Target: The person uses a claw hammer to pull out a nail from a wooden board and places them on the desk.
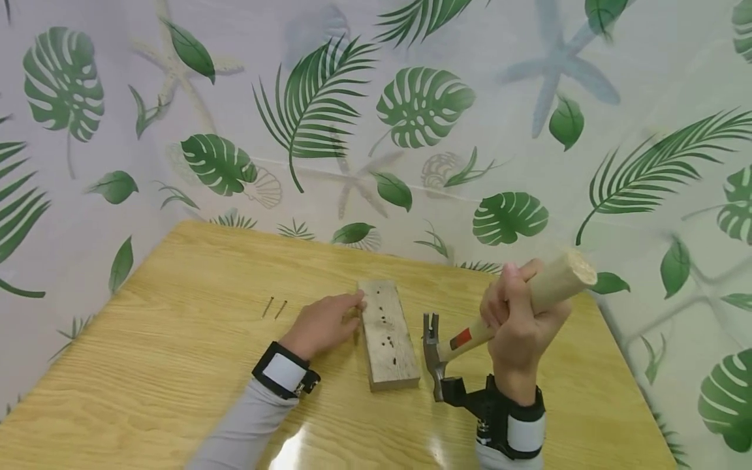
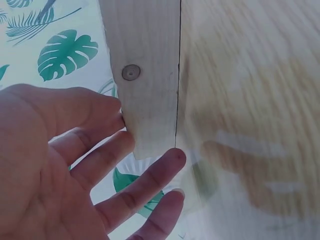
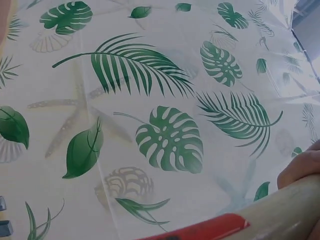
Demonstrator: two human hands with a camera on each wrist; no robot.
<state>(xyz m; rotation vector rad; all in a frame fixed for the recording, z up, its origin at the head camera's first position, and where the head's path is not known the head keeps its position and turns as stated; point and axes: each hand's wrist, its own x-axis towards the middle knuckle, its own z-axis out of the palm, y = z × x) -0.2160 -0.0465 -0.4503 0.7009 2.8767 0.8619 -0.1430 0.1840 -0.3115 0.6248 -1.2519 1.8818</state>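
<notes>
A pale wooden block [image 1: 386, 335] with several dark nail holes lies on the table [image 1: 176, 365]. My left hand [image 1: 322, 323] rests beside it, its straight fingers [image 2: 150, 182] touching the block's [image 2: 147, 75] left edge; a nail head [image 2: 131, 72] shows in that block face. My right hand [image 1: 519, 320] grips the wooden handle of a claw hammer [image 1: 464, 339], whose steel head [image 1: 433, 356] hangs just above the table, right of the block. The handle [image 3: 280, 212] with its red band crosses the bottom of the right wrist view.
Two loose nails [image 1: 273, 307] lie on the table left of my left hand. A leaf-patterned curtain [image 1: 411, 117] backs the table and hangs close along its right edge. Black wrist straps sit on both forearms.
</notes>
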